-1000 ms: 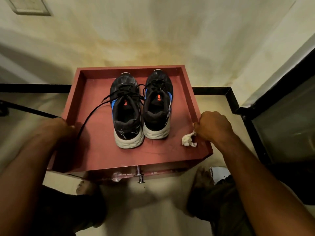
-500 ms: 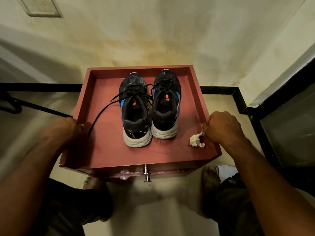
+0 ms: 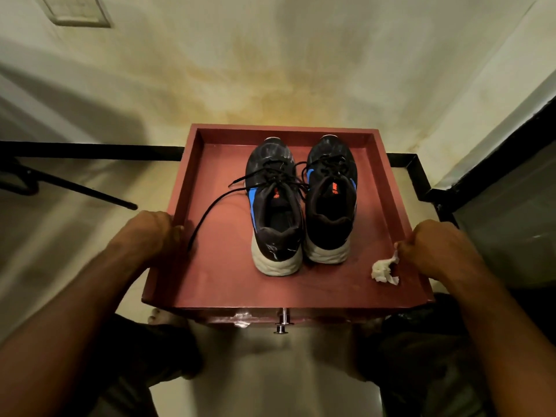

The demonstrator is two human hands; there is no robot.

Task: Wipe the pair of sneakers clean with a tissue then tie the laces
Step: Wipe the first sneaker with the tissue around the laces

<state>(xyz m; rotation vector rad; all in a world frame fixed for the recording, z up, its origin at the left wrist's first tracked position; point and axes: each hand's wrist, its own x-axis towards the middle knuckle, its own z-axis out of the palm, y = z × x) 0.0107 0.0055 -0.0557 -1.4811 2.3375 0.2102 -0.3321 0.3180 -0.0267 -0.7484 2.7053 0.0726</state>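
Two black sneakers with blue stripes and white soles stand side by side, heels toward me, in a red wooden drawer (image 3: pixel 216 284). The left sneaker (image 3: pixel 274 206) has a loose black lace (image 3: pixel 210 210) trailing toward the drawer's left wall. The right sneaker (image 3: pixel 330 200) has its laces bunched on top. My left hand (image 3: pixel 153 233) grips the drawer's left wall. My right hand (image 3: pixel 433 248) grips the right wall and pinches a crumpled white tissue (image 3: pixel 383 270) that hangs onto the drawer floor.
The drawer has a metal knob (image 3: pixel 282 322) on its near front. A pale stained wall stands behind it, with a black skirting strip (image 3: pixel 90 150). A black rod (image 3: pixel 81 188) lies at the left. A dark panel (image 3: pixel 505 212) is at the right. My bare foot (image 3: pixel 164 319) shows below the drawer.
The drawer with the sneakers has shifted rightward in view, both hands still gripping its side walls. The tissue stays in my right hand.
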